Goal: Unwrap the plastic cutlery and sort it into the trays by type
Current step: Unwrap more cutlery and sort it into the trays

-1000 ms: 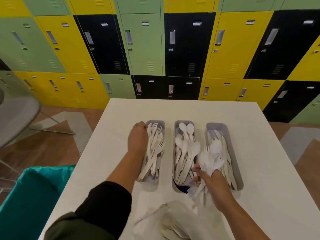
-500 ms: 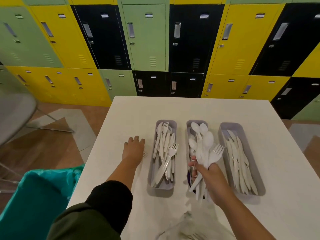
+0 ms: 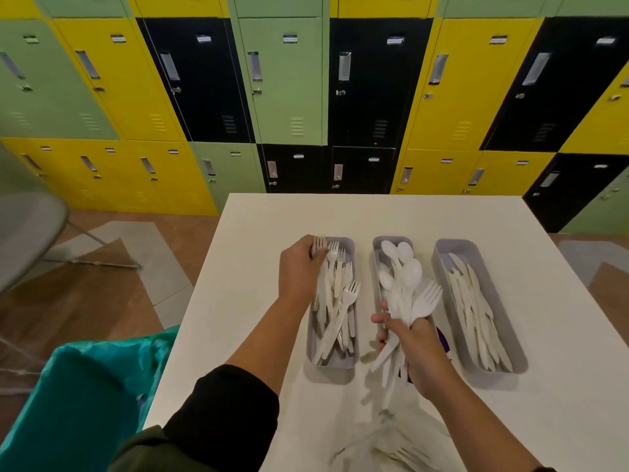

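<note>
White plastic fills all three grey trays on the table (image 3: pixel 258 240): forks in the fork tray (image 3: pixel 349 247), spoons in the middle tray (image 3: pixel 377 247) just to its right, knives in the knife tray (image 3: pixel 476 253) farther right again. My left hand (image 3: pixel 297 270) curls over the far end of the fork tray, its fingers closed on a fork (image 3: pixel 320 248) near the neck, tines pointing away from me. My right hand (image 3: pixel 418 349), at the near end of the middle tray, clutches a mixed bunch of cutlery (image 3: pixel 405 301) by the handles, spoon bowls and one fork head fanning up above my fist. These pieces look featherweight, stiff yet bendy, and slick against each other, so I judge the handles the best place to pinch. A loose fistful may well slide apart. Crumpled clear wrapping (image 3: pixel 391 447) lies at the table's near edge, in front of the trays.
</note>
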`<state>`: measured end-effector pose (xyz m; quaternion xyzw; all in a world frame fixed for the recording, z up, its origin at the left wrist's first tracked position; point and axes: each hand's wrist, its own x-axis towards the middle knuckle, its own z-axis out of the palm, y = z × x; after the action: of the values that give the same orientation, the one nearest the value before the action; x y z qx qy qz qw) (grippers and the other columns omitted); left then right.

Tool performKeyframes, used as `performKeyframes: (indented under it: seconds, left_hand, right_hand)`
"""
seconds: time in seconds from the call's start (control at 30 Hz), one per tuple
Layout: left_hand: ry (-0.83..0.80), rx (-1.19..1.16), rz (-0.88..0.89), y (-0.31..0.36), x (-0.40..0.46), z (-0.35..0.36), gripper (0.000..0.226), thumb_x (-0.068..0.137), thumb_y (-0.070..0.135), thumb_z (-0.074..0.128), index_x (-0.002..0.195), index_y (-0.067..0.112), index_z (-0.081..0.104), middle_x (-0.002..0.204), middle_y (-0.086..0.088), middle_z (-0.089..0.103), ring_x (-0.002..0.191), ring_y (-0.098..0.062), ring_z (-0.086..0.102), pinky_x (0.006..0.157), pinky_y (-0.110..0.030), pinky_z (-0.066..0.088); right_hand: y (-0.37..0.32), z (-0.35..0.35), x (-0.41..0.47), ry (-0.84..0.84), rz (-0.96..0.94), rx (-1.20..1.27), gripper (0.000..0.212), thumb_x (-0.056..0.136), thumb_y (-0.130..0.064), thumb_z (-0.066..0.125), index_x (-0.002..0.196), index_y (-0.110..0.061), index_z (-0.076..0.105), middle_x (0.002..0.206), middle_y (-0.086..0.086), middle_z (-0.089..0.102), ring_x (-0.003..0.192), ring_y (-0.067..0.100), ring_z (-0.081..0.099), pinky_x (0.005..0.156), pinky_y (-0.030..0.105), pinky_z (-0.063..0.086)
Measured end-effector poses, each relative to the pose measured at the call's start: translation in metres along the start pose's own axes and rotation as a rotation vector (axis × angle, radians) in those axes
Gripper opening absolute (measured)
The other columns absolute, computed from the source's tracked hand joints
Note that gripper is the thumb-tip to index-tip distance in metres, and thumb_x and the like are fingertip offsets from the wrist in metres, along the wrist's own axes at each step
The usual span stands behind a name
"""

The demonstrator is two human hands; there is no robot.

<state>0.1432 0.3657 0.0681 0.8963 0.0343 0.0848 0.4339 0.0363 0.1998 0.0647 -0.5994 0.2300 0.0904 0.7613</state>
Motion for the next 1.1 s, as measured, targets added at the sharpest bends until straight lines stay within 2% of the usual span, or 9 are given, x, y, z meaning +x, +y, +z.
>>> performKeyframes:
  seconds: [0.07,0.17,0.27,0.37,0.47,0.53,0.7,0.9,1.1]
  left_hand:
    - [-0.137,0.096,-0.005,-0.006,-0.006,0.006,0.015,0.091,0.021,0.058,0.08,0.011,0.056,0.066,0.005,0.051,0.07,-0.019,0.052,0.056,-0.01,0.036]
    - [-0.167,0.215,0.017,-0.011,-0.022,0.014,0.03,0.09,0.026,0.06,0.116,0.011,0.059,0.107,-0.008,0.058,0.102,-0.026,0.052,0.086,-0.023,0.042]
    - [-0.074,0.024,0.096,0.012,-0.041,0.015,0.028,0.094,0.027,0.053,0.117,0.013,0.058,0.11,-0.004,0.057,0.099,-0.018,0.053,0.082,-0.023,0.04]
    - [-0.416,-0.181,0.04,0.043,-0.056,0.017,0.035,0.094,0.035,0.051,0.122,0.015,0.053,0.103,0.002,0.059,0.089,-0.012,0.057,0.068,-0.015,0.043]
    - [-0.68,-0.412,-0.139,0.063,-0.073,0.021,0.053,0.088,0.039,0.059,0.134,0.022,0.04,0.115,0.001,0.054,0.105,-0.018,0.058,0.083,-0.025,0.054]
    - [-0.664,-0.436,-0.132,0.07,-0.082,0.024,0.055,0.086,0.037,0.064,0.133,0.022,0.041,0.122,-0.001,0.056,0.11,-0.019,0.056,0.092,-0.033,0.05]
    - [-0.551,-0.397,-0.088,0.079,-0.092,0.026,0.026,0.097,0.025,0.045,0.118,0.011,0.051,0.113,-0.009,0.061,0.101,-0.023,0.057,0.083,-0.033,0.046]
    - [-0.664,-0.655,-0.149,0.083,-0.093,0.019,0.021,0.094,0.02,0.054,0.09,0.002,0.065,0.068,-0.001,0.068,0.048,-0.007,0.06,0.041,-0.016,0.042]
    - [-0.599,-0.731,-0.252,0.089,-0.093,0.035,0.023,0.094,0.017,0.054,0.097,-0.002,0.067,0.098,-0.009,0.068,0.083,-0.015,0.064,0.07,-0.022,0.054]
  right_hand:
    - [0.0,-0.002,-0.003,0.013,-0.009,0.008,0.023,0.092,0.003,0.046,0.103,-0.011,0.061,0.085,0.008,0.067,0.06,0.017,0.052,0.059,0.03,0.051]
    - [0.003,-0.007,-0.009,0.008,-0.005,0.042,0.024,0.093,0.002,0.044,0.106,-0.008,0.061,0.088,0.01,0.069,0.066,0.019,0.057,0.067,0.036,0.051]
    - [0.004,-0.012,-0.013,-0.031,-0.005,0.076,0.024,0.094,0.002,0.042,0.111,-0.002,0.059,0.092,0.014,0.068,0.071,0.022,0.061,0.068,0.036,0.049]
    - [0.002,-0.009,-0.022,-0.056,-0.036,0.063,0.024,0.094,0.001,0.043,0.108,-0.007,0.061,0.094,0.013,0.07,0.075,0.023,0.065,0.07,0.035,0.051]
    - [0.002,-0.003,-0.031,-0.041,-0.067,-0.037,0.023,0.094,-0.002,0.046,0.1,-0.017,0.063,0.086,0.005,0.073,0.079,0.023,0.068,0.077,0.042,0.053]
    - [0.004,0.001,-0.036,-0.034,-0.057,-0.151,0.019,0.094,-0.005,0.046,0.101,-0.012,0.062,0.08,0.007,0.07,0.074,0.024,0.066,0.072,0.044,0.053]
    - [0.0,0.004,-0.054,-0.046,-0.018,-0.088,0.014,0.092,-0.003,0.049,0.089,-0.013,0.058,0.063,0.003,0.051,0.052,0.012,0.042,0.05,0.024,0.04]
    - [-0.003,-0.015,-0.074,-0.092,0.026,0.052,0.02,0.096,-0.027,0.05,0.104,-0.013,0.063,0.074,0.005,0.061,0.058,0.015,0.056,0.056,0.026,0.046]
    - [-0.011,-0.037,-0.077,-0.149,-0.049,0.075,0.016,0.095,-0.018,0.051,0.106,-0.012,0.061,0.086,0.011,0.063,0.066,0.017,0.062,0.054,0.025,0.045]
